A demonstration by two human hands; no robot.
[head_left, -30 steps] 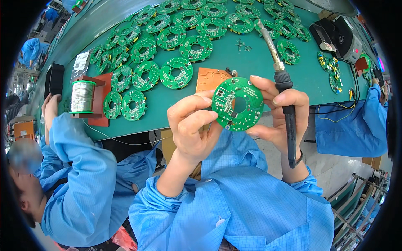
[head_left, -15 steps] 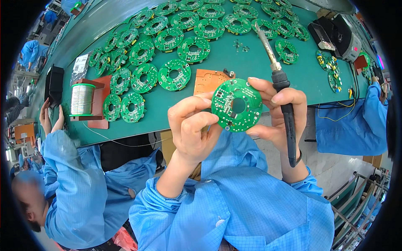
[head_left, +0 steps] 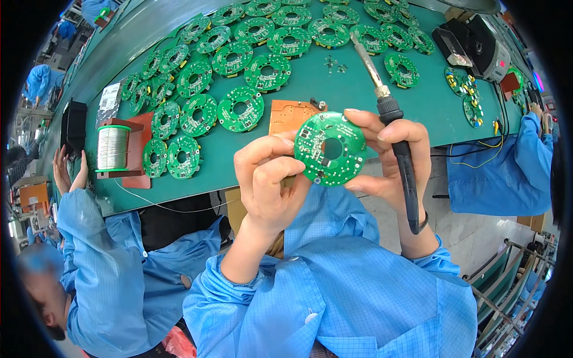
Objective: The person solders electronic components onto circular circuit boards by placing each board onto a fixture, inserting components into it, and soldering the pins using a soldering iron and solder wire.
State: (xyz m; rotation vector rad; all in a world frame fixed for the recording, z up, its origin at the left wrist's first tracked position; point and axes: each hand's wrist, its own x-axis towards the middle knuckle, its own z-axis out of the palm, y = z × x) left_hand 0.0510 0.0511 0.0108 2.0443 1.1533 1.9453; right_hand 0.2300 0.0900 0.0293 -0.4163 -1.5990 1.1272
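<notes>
Both hands hold up a round green circuit board (head_left: 344, 168) with a hole in its middle. My left hand (head_left: 270, 179) pinches its left edge between closed fingers. On the other side, my right hand (head_left: 399, 161) grips the right edge with thumb and fingertips. A soldering iron (head_left: 403, 173) with a black handle also rests in my right hand, its metal tip pointing up and away over the table. Just behind the held board lies an orange-brown board (head_left: 289, 118), partly hidden by it.
Many similar round boards (head_left: 241, 109) cover the green table (head_left: 233, 152). At left stands a solder wire spool (head_left: 113, 148) on a reddish-brown holder, near a co-worker's hands (head_left: 70, 170). A black and grey soldering station (head_left: 486, 53) and cables are at right, with another worker's blue sleeve (head_left: 528, 149).
The held board, both hands and the soldering iron have shifted slightly left in the picture. The table's contents have also shifted left, as the view moved. My grip looks the same.
</notes>
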